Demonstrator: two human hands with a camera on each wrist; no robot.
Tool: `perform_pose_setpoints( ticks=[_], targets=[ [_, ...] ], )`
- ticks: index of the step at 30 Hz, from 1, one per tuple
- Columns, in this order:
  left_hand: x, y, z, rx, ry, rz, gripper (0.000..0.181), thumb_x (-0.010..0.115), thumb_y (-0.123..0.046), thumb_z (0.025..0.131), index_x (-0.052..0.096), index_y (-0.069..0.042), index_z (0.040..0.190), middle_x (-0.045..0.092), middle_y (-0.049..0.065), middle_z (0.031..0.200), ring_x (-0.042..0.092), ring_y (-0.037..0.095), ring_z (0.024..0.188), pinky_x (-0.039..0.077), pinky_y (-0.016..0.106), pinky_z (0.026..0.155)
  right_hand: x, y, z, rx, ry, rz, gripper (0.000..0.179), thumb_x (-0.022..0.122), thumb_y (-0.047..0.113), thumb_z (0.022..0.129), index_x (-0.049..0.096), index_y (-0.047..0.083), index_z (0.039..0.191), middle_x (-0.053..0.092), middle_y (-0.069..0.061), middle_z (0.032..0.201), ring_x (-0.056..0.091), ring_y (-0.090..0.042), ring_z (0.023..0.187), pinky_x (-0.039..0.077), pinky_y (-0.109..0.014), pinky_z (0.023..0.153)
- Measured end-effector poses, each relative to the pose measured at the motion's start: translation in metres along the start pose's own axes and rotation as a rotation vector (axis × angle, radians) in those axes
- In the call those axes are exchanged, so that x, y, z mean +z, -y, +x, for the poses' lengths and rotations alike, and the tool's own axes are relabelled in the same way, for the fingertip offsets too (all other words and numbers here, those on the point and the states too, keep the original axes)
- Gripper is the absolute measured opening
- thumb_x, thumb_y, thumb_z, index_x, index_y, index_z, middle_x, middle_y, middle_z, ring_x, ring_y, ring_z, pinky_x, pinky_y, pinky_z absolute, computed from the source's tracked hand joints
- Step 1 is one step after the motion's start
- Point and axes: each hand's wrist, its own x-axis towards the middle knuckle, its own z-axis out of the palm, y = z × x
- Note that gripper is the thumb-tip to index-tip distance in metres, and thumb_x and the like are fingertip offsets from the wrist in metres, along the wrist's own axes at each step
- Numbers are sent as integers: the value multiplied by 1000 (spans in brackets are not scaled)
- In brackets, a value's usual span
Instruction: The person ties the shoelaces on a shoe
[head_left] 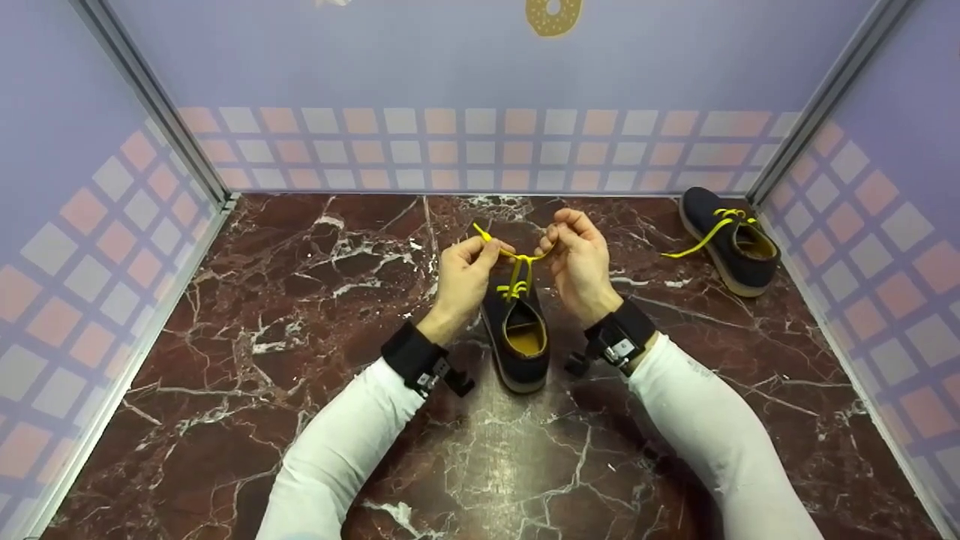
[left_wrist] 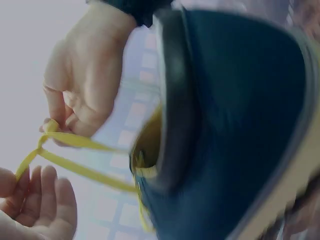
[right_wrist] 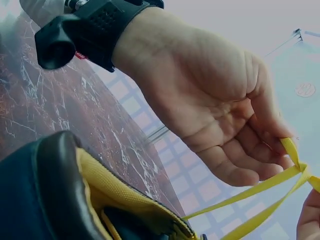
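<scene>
A dark navy shoe (head_left: 525, 371) with a yellow lining stands on the marbled surface, its toe pointing away from me. Its yellow shoelace (head_left: 523, 259) is pulled up off the tongue, and the two ends cross above the shoe. Between thumb and fingers my left hand (head_left: 465, 274) pinches one end, whose tip sticks out past the fingers. The other end is pinched by my right hand (head_left: 581, 259). Seen from the right wrist, the crossing of the shoelace (right_wrist: 304, 170) sits between both hands, with two strands running down to the shoe.
A second navy shoe (head_left: 731, 240) with yellow laces lies at the back right, one lace end trailing leftward. Lilac walls with a pink and white checked band (head_left: 487, 150) enclose the marbled surface (head_left: 300, 337) at the back and sides.
</scene>
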Motion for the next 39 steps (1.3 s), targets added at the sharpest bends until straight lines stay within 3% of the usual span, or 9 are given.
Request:
perform_pose_setpoints(
  ticks=[3,6,14,28,39],
  targets=[
    [4,-4,-4,-96,-20,-149,27,57,-2,114,78,10,102,82,-1,89,79,10,85,68,28,85,1,0,0,10,13,-14,28,39,-5,116,60,11,105,56,0,78,55,-11,67,51,-24,64],
    [8,-7,-6,-164,-23,-268,27,57,-3,115,80,3,103,82,0,94,79,13,92,67,30,90,1,1,0,17,17,-29,27,38,-3,116,59,11,107,55,0,78,54,-11,66,49,-23,63],
    [6,-7,-9,-235,-58,-469,34,53,-3,117,81,-5,98,81,4,100,80,15,96,68,29,91,-1,1,1,48,15,-15,27,36,-1,118,58,10,107,55,0,77,53,-11,64,48,-23,61],
    [-4,0,-7,-276,-126,-500,43,45,-14,121,73,-10,89,75,3,92,73,12,82,66,27,80,-5,1,1,66,7,-22,28,37,0,118,59,11,105,51,0,77,37,-9,59,35,-23,57],
    [-8,-2,-8,-282,-140,-541,47,41,-15,121,69,-10,84,72,4,85,70,15,77,67,31,81,-9,2,1,73,19,-21,34,37,-2,117,64,12,100,53,0,75,35,-8,56,34,-22,55]
  ],
)
